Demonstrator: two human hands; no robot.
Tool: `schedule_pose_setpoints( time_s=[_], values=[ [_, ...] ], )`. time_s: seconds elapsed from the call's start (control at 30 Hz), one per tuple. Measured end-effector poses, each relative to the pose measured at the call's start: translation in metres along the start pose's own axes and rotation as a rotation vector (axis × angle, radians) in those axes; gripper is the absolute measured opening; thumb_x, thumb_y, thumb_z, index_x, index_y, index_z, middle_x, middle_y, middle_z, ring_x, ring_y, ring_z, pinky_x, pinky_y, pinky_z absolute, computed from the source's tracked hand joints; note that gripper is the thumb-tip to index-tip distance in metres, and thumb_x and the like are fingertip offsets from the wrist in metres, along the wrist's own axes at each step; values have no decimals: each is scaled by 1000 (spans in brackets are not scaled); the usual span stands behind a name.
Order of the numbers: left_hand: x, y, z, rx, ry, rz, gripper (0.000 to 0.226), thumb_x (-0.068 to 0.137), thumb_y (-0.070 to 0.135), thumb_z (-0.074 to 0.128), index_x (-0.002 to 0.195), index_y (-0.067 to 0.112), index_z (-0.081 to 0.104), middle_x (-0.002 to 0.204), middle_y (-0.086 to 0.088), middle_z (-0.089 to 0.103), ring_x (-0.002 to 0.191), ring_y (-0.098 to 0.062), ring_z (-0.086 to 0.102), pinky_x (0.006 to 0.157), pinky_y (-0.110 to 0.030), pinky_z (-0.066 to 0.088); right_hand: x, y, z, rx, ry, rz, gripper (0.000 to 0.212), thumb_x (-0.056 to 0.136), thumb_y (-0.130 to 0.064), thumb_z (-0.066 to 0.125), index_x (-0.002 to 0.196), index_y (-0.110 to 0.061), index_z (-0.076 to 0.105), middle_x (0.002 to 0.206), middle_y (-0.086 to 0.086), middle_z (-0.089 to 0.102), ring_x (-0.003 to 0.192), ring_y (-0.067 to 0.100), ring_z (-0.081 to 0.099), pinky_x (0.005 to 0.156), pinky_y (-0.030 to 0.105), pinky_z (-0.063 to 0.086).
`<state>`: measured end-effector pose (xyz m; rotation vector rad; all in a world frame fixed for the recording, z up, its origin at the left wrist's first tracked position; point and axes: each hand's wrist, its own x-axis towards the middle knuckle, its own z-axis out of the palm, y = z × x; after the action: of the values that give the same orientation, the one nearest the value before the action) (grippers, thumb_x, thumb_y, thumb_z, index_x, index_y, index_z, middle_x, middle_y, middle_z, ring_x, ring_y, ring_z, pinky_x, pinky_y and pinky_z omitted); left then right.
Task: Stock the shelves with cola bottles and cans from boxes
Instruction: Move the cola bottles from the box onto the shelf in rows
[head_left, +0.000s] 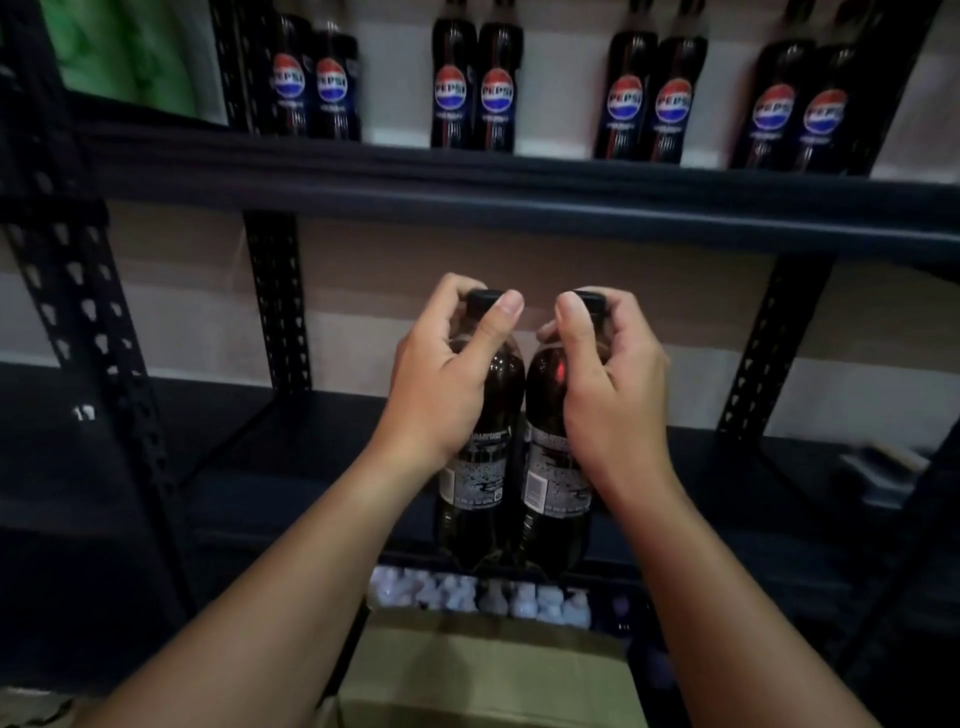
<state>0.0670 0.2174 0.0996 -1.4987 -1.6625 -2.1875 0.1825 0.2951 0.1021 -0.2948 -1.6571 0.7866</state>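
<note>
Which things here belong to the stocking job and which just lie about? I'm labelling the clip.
Job: left hand and right hand, each gripping a cola bottle; shelved bottles; cardboard box; middle shelf.
Lying about: green bag; blurred object.

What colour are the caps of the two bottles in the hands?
Black, on both the left bottle's cap and the right bottle's cap, seen in the head view.

two bare forearms, no sleeves; left hand (441, 384), right hand (613, 384), short nails.
</note>
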Motion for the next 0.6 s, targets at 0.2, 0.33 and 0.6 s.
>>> schedule_pose_setpoints(
  time_s=[0.2,0.33,0.6],
  values=[
    [86,89,-4,-1,9,27,24,99,47,63,99,23,60,87,-6,72,86,-26,69,87,-51,55,96,-66,0,45,20,-11,23,102,-38,57,102,-16,64,83,-5,72,69,7,64,70,30,52],
    [149,155,-4,-6,27,33,24,99,44,63,98,21,62,85,-4,72,84,-24,69,84,-45,56,166,-120,-5,61,13,-12,21,103,-34,57,101,-14,65,80,-4,72,66,5,62,65,22,49],
    [244,241,-1,-11,19,-15,25,95,50,63,100,25,63,86,0,72,85,-20,69,85,-44,56,274,-197,-9,38,17,34,23,98,-39,56,100,-18,66,79,-6,70,70,10,66,64,21,50]
  ],
)
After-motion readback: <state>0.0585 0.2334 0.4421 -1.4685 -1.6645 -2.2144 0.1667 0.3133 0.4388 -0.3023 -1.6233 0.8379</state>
